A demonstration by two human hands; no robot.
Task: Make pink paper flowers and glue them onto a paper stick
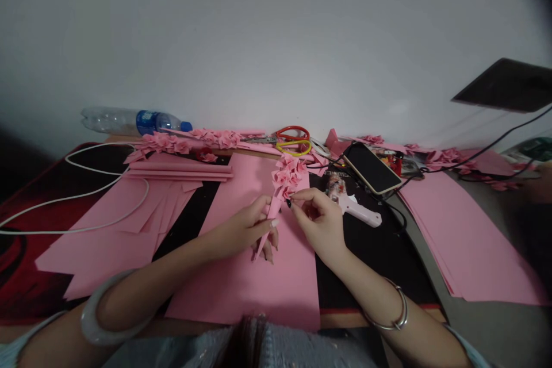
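Above a table [345,318] and a pink sheet [241,293], both forearms are angled inward from the near edge.
By the left hand [249,221], a tilted paper-flower spray [274,207] is clasped over the sheet's middle; the right hand's [321,225] fingertips are narrowly gathered beside it, their hold unclear.

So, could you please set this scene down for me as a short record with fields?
Left hand: holds a pink paper flower sprig by its wrapped stem
Right hand: close beside the sprig, below the blooms; contact unclear
Beneath the hands: large pink sheet
Right of sheet: glue gun, phone, stacked pink paper
Left of sheet: rolled paper, cut paper pieces
Back: scissors with red and yellow handles; bottle on its side
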